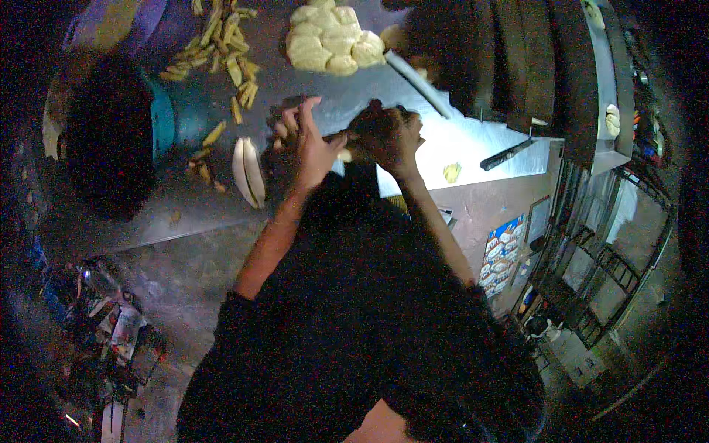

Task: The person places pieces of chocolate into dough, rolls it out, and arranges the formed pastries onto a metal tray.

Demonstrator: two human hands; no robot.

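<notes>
My left hand [309, 151] is over the table with its fingers apart and its thumb toward the other hand. My right hand [395, 144] is close beside it, dark and blurred, its fingers curled around something I cannot make out. A small pale bit [344, 156] shows between the two hands. To the left of my left hand lies a long pale dough piece [249, 173] with a lengthwise seam. Beyond my hands sits a cluster of pale dough lumps [325, 40]. A light-coloured rod [417, 83] lies slantwise beyond my right hand.
Yellowish sticks [225, 44] are heaped at the far left of the metal table [185, 235]. A teal container [161, 118] with a dark top stands left. A black-handled tool [506, 153] and a yellowish scrap [452, 173] lie on the brightly lit right part.
</notes>
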